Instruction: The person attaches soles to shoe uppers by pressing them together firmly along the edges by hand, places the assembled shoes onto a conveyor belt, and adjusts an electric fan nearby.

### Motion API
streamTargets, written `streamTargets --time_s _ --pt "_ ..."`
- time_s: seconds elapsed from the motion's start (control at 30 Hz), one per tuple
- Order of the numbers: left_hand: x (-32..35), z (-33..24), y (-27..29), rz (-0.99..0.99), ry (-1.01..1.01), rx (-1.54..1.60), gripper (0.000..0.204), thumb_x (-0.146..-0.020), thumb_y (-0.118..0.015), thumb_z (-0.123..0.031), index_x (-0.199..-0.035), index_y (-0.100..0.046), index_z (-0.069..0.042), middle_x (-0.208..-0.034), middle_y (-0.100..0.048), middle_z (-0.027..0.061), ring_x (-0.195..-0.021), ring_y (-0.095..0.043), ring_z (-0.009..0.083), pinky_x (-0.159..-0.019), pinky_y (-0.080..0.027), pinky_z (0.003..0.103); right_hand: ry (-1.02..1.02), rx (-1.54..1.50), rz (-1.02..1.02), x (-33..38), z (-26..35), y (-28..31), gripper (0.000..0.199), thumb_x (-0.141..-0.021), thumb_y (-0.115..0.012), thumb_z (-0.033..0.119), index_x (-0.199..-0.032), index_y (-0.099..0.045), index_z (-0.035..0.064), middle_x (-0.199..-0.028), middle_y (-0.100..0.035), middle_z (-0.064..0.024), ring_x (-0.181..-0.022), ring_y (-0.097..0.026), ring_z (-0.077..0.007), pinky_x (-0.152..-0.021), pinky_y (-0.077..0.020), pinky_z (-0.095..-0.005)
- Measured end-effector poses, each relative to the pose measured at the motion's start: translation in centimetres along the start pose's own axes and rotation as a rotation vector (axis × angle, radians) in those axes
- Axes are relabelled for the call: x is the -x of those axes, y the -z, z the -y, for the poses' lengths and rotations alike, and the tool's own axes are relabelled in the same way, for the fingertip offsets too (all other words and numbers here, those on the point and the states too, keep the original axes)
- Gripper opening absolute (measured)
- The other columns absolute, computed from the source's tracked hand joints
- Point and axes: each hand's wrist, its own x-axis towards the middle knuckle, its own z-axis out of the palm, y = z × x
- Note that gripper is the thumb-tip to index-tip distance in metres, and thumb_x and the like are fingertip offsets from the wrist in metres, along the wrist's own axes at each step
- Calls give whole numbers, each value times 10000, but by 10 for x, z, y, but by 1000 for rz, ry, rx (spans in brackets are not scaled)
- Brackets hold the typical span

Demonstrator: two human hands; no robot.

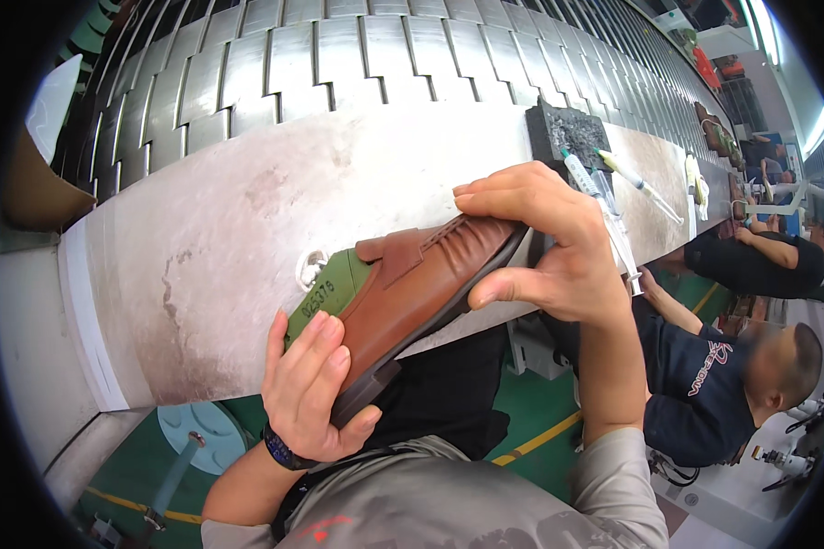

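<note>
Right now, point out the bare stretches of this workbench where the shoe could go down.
The widest bare stretch of the workbench runs left of the brown shoe, bordered by the slat conveyor behind. It gets crowded to the right: a dark foam block and syringes lie past the right hand.

Worktop (247,192): long, pale grey, stained and scuffed, running left-near to far-right beside a slatted metal conveyor (339,55); on it, far right, a dark rough block (568,133), two syringes (636,183) just right of it, and a pale yellowish object (696,178) beyond.
</note>
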Motion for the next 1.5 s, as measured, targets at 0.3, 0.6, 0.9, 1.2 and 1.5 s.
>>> streamTargets --time_s 0.3,0.6,0.9,1.2,1.5 --pt "3 -1 2 39 17 1 649 -1051 -637 -487 -1504 -535 -35 -1458 -632 249 -1334 -641 430 -1175 -364 730 -5 -300 -57 11 -40 -6 762 -695 -923 514 -1246 -778 8 -1293 -753 -176 -1203 -710 -330 -1028 -552 -423" --pt "2 -2 5 62 27 3 658 -1053 -634 -484 -1527 -515 -44 -1484 -616 241 -1351 -631 423 -1191 -350 720 -71 -315 25 2 -29 5 786 -725 -925 575 -1193 -780 -38 -1121 -779 -174 -1038 -749 -308 -929 -572 -399" --pt "-5 -3 4 14 20 17 622 -1053 -634 -441 -1489 -547 -5 -1449 -644 254 -1344 -639 423 -1197 -359 680 -39 142 80 -23 15 0 821 -556 -983 619 -1062 -755 15 -885 -702 -123 -846 -715 -342 -771 -558 -386" --pt "-80 33 61 -372 599 919 710 -1172 -289 -547 -1308 -644 53 -1270 -733 220 -1197 -693 276 -1082 -523 417 -605 -84 207 -44 39 -12 646 -1063 -597 550 -988 -779 -65 -750 -710 -217 -746 -725 -265 -754 -568 -393" --pt "-137 75 21 -225 496 793 669 -1170 -398 -468 -925 -761 39 -822 -737 84 -761 -651 160 -771 -512 321 -700 -133 296 16 102 -48 435 -1134 -565 343 -1123 -734 -58 -979 -775 -115 -871 -714 -168 -826 -578 -319"
